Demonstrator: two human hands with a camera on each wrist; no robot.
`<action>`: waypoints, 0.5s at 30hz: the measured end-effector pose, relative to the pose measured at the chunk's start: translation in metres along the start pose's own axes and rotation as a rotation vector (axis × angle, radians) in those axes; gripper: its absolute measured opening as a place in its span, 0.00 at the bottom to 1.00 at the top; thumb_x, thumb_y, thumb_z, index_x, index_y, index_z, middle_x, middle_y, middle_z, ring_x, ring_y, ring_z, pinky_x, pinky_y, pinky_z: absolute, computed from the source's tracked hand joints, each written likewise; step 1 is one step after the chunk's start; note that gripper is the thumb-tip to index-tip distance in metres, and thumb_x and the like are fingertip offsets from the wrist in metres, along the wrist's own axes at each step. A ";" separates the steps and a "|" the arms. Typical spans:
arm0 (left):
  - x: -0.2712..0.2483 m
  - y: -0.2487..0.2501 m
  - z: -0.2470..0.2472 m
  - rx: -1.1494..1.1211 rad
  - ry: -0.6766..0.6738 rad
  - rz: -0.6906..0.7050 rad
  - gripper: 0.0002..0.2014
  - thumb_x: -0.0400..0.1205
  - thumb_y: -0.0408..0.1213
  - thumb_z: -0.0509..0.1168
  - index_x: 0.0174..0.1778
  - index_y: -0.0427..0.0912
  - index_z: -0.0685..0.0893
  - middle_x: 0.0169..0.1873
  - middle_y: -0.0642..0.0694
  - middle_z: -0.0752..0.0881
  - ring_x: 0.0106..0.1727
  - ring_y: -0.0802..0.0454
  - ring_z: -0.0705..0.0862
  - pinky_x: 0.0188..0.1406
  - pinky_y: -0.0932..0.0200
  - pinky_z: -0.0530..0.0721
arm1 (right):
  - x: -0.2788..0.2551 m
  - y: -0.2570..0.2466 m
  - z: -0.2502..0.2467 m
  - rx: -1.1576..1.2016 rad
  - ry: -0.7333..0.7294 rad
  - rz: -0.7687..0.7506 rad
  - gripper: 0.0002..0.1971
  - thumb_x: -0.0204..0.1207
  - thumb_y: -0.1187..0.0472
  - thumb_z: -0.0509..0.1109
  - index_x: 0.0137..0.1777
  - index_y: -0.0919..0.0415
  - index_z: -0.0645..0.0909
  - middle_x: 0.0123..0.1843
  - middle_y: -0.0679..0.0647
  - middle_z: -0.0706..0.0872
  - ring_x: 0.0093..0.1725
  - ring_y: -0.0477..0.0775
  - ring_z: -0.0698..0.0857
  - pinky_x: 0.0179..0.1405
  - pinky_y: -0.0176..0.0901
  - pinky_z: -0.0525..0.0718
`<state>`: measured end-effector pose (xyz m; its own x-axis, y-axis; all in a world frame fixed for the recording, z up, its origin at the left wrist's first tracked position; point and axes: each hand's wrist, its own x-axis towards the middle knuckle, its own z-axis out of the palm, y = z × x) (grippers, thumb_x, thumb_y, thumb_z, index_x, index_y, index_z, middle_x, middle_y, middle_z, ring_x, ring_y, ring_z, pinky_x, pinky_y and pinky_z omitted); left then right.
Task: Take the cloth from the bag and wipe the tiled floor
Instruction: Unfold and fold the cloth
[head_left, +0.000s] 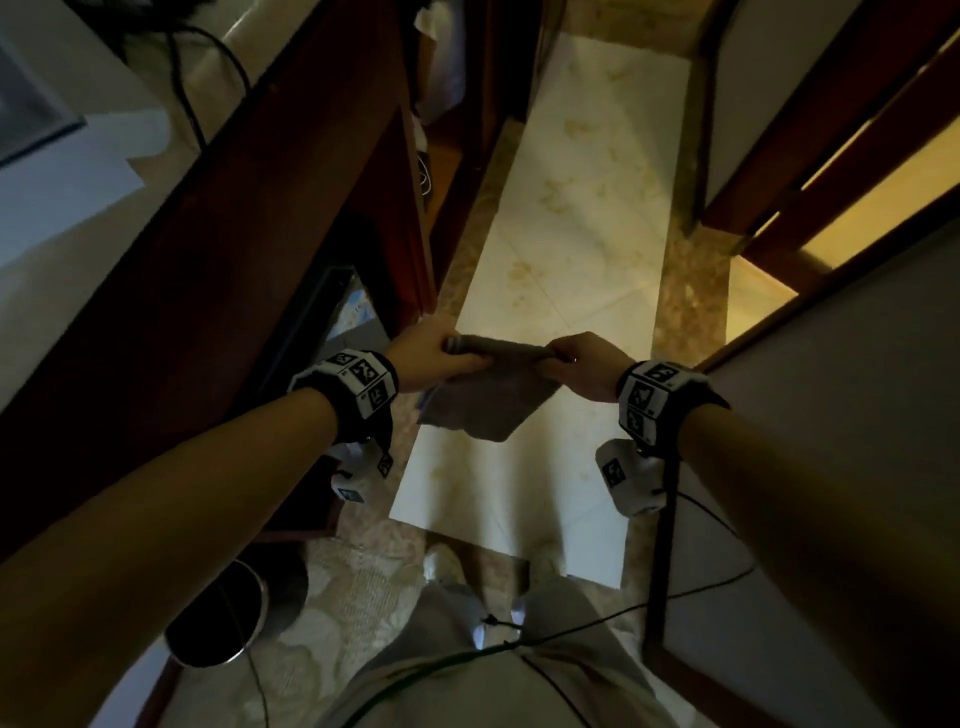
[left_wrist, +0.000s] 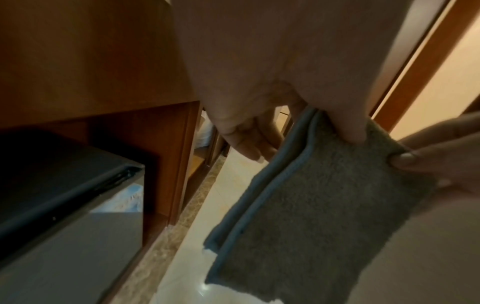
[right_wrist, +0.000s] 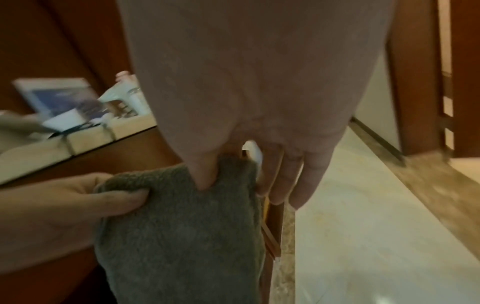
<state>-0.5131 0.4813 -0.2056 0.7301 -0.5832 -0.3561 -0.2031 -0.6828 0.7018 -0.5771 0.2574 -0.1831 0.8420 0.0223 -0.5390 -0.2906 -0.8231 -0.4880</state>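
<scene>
A grey folded cloth (head_left: 485, 395) hangs in the air above the pale tiled floor (head_left: 571, 249), held by its top edge between both hands. My left hand (head_left: 431, 353) pinches the cloth's left corner. My right hand (head_left: 582, 361) pinches the right corner. In the left wrist view the cloth (left_wrist: 311, 216) shows a blue-grey stitched hem, with my thumb (left_wrist: 348, 125) pressed on it and the other hand's thumb (left_wrist: 405, 160) at the far corner. In the right wrist view the cloth (right_wrist: 182, 236) droops below my thumb (right_wrist: 205, 174). No bag is visible.
Dark wooden furniture (head_left: 249, 249) lines the left, with a small grey fridge (left_wrist: 64, 236) in its niche. A wooden door frame (head_left: 810, 171) and a pale wall (head_left: 857, 415) close the right. A dark round bin (head_left: 223, 623) stands lower left. Cables hang by my legs (head_left: 493, 670).
</scene>
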 end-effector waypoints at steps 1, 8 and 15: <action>0.000 0.001 -0.001 -0.026 0.000 -0.006 0.22 0.80 0.53 0.70 0.33 0.36 0.84 0.25 0.43 0.82 0.26 0.49 0.80 0.30 0.50 0.78 | 0.000 0.002 0.003 0.077 0.020 0.016 0.10 0.83 0.56 0.64 0.46 0.63 0.81 0.41 0.58 0.83 0.45 0.61 0.82 0.45 0.51 0.80; 0.005 0.014 0.010 -0.214 0.041 -0.036 0.31 0.80 0.62 0.64 0.53 0.31 0.87 0.44 0.33 0.90 0.46 0.37 0.90 0.49 0.35 0.88 | 0.001 0.015 0.010 0.524 0.131 0.159 0.25 0.66 0.63 0.81 0.63 0.60 0.79 0.59 0.62 0.84 0.56 0.63 0.86 0.57 0.62 0.87; 0.016 0.019 0.028 -0.249 0.048 -0.057 0.17 0.87 0.50 0.60 0.53 0.40 0.87 0.45 0.44 0.90 0.47 0.50 0.89 0.54 0.50 0.89 | 0.006 0.041 0.007 0.494 0.135 0.098 0.12 0.74 0.60 0.75 0.54 0.65 0.84 0.51 0.60 0.87 0.53 0.60 0.84 0.57 0.52 0.80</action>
<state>-0.5236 0.4465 -0.2155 0.7668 -0.5213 -0.3745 0.0021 -0.5814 0.8136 -0.5868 0.2284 -0.2114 0.8417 -0.1421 -0.5209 -0.5235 -0.4510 -0.7229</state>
